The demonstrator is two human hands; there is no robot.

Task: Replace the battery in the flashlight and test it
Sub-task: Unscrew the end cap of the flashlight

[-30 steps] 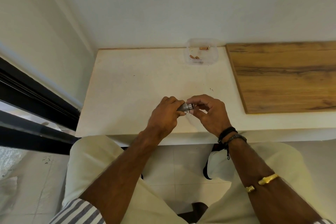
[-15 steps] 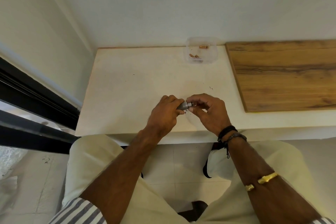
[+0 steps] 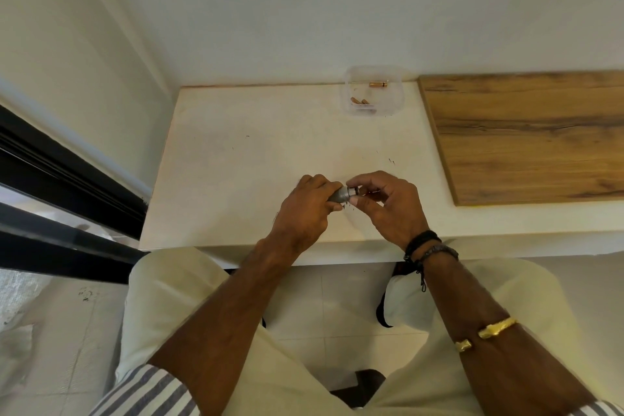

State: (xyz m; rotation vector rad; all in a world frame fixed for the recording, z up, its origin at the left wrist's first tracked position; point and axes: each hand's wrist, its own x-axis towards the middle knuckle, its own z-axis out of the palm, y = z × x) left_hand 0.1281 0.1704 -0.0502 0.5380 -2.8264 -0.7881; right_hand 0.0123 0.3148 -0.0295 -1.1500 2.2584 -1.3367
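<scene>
Head view looks down on a pale cream tabletop (image 3: 256, 159) where a person works over its near edge. Their left hand (image 3: 305, 213) is wrapped around the small grey metal flashlight (image 3: 340, 195), steadying the body so it cannot turn. The right hand (image 3: 388, 204) pinches the silvery end piece at the flashlight's tip between thumb and fingertips, a grip suited to twisting a threaded cap; whether it is loosening or tightening cannot be told. Both hands hover just above the surface, likely so any loose part drops only a little way. Well apart, by the wall, a clear plastic container (image 3: 398, 101) holds copper-coloured batteries (image 3: 379, 84), beside a brown wooden board (image 3: 526, 135).
</scene>
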